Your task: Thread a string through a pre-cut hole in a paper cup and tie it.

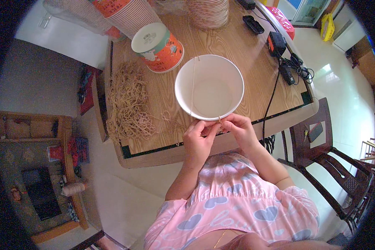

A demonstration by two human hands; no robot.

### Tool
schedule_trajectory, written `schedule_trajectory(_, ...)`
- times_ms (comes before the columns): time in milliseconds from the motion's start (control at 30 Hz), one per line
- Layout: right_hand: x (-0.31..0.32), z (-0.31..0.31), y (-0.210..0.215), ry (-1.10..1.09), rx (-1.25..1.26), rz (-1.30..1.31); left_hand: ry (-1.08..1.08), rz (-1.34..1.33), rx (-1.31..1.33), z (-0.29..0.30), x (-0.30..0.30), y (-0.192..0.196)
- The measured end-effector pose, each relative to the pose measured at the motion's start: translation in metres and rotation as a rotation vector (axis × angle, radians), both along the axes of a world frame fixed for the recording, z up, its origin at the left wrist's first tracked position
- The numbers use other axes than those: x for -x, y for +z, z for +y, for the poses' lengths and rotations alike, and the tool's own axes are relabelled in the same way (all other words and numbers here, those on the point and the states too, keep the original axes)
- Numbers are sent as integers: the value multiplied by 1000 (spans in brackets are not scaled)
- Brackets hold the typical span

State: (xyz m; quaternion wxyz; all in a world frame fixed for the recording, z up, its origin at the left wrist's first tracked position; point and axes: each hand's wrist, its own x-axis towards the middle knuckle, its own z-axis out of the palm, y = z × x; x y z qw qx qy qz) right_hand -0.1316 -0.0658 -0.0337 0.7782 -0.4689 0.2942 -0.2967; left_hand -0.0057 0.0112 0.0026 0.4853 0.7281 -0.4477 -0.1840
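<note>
Hands [197, 139] (2) pinch cord [219, 119] @ 1 wht tub [227, 81].

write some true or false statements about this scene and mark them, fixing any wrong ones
1. The left hand and right hand meet at the near rim of the white paper bucket. True.
2. The tangled string lies right of that bucket. False: it lies to its left.
3. A pale strand runs across the bucket's opening. True.
4. The orange-and-black device sits on the floor. False: it sits on the table.
</note>
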Motion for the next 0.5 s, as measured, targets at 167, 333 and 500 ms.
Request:
schedule_trajectory(167,-4,-1,-17,16,-104,-82,-34,86,-47,1,1,-1)
schedule_trajectory(333,-3,-2,-20,26,-74,-97,-20,124,-17,3,2,0)
schedule_trajectory(500,-1,-2,-14,15,-7,-93,4,49,34,8,0,-10)
